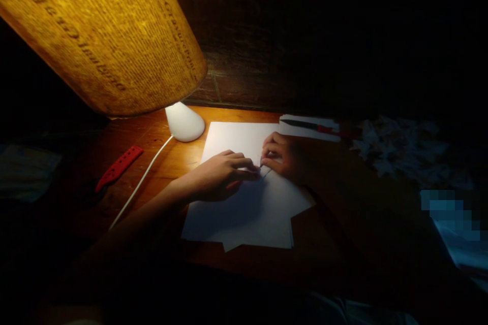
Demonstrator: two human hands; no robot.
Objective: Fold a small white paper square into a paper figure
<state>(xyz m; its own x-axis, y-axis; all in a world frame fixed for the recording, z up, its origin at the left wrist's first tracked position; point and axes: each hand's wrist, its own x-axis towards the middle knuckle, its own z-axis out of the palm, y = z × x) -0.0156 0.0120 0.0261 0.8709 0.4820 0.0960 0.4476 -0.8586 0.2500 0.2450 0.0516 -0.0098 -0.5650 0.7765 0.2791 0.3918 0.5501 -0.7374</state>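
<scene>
My left hand (227, 176) reaches in from the left over white paper sheets (244, 223), its fingers bent and their tips brought together near the middle of the sheets. Facing it, my right hand (281, 156) has thumb and fingers pinched close to the left fingertips. A thin dark line shows on the paper between the two hands. Whatever small thing or paper edge they grip is hidden by fingers and shadow. The sheets lie unevenly stacked, with corners sticking out at the right and the front.
A lit lamp with a printed yellow shade (125, 35) and white base (185, 123) leans in at upper left, its white cord (143, 177) trailing forward. A red perforated handle (119, 167) lies left. A black-bladed knife (303, 125) rests behind; pale paper pieces (400, 150) pile right.
</scene>
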